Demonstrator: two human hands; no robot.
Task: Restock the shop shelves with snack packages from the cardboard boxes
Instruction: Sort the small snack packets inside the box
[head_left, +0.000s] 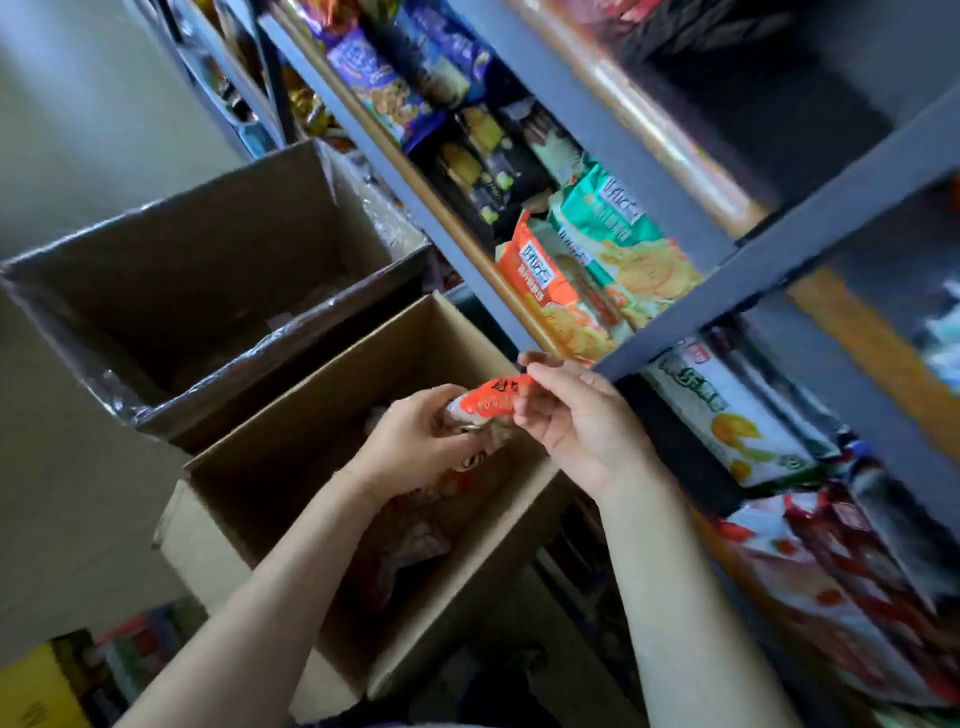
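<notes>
Two bare forearms, no sleeves, watch or rings visible; left hand (410, 431) and right hand (576, 415) ungloved.

A pale wall (93, 104) fills the upper left of the view. At the lower left corner sits a yellow object (31, 691), blurred, with a red and green object (135, 649) just beside it. Neither can be identified. A dark floor area (498, 675) lies at bottom centre.
</notes>
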